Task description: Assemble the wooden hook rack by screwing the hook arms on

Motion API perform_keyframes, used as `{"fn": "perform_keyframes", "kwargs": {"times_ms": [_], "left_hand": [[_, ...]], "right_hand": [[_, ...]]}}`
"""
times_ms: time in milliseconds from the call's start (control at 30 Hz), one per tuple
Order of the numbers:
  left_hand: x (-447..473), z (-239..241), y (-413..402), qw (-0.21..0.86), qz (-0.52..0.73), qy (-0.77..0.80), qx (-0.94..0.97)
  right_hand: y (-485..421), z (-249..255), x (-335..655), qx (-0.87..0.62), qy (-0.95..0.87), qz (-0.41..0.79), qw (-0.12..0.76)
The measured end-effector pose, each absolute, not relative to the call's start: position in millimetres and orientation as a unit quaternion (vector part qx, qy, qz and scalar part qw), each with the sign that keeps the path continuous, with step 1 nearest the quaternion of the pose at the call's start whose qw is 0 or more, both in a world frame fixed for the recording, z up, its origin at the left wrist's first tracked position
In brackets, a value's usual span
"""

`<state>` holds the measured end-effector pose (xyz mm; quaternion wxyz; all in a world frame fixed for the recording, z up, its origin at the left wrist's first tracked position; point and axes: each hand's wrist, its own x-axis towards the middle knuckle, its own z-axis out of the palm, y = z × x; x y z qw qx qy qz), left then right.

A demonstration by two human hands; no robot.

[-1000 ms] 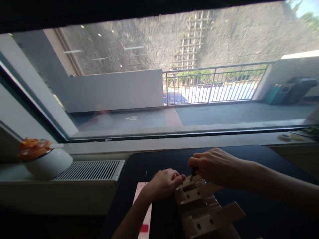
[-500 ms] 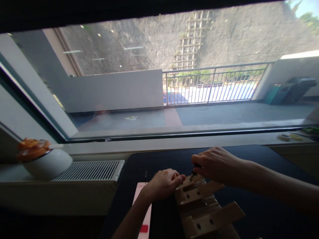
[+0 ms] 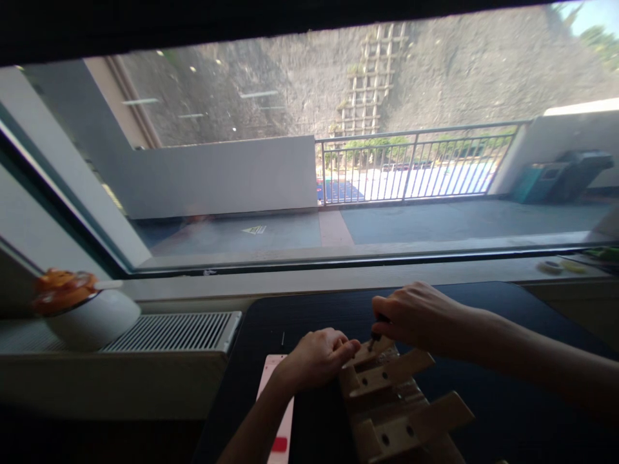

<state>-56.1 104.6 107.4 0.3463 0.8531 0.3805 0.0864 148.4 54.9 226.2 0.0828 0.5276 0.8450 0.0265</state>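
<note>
A light wooden assembly (image 3: 394, 403) of slotted blocks with round holes lies on the black table (image 3: 483, 303). My left hand (image 3: 316, 357) is closed and presses against the assembly's far left corner, fingers curled onto the wood. My right hand (image 3: 418, 316) is closed round a small dark tool (image 3: 374, 335) whose tip stands on the assembly's far end. The tool's handle is mostly hidden in my fist.
A pink-white card (image 3: 280, 412) lies on the table under my left forearm. To the left sits a white bowl with an orange object (image 3: 82, 309) beside a radiator grille (image 3: 174, 330). A wide window (image 3: 309, 161) runs behind the table. Small items lie on the sill at far right (image 3: 563, 265).
My right hand has risen slightly and shifted a little right on the tool. The left hand and wooden assembly stay almost still.
</note>
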Motion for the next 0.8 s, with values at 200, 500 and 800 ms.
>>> {"fn": "perform_keyframes", "kwargs": {"times_ms": [200, 500, 800], "left_hand": [[-57.7, 106.9, 105.3, 0.352, 0.085, 0.38, 0.851], [-55.8, 107.7, 104.8, 0.352, 0.085, 0.381, 0.851], [-56.4, 107.2, 104.1, 0.35, 0.087, 0.38, 0.852]], "right_hand": [[52.5, 227.3, 156.6, 0.507, 0.858, 0.0, 0.078], [54.8, 226.3, 156.7, 0.513, 0.855, -0.009, 0.08], [53.9, 223.9, 159.5, 0.507, 0.86, -0.02, 0.056]]}}
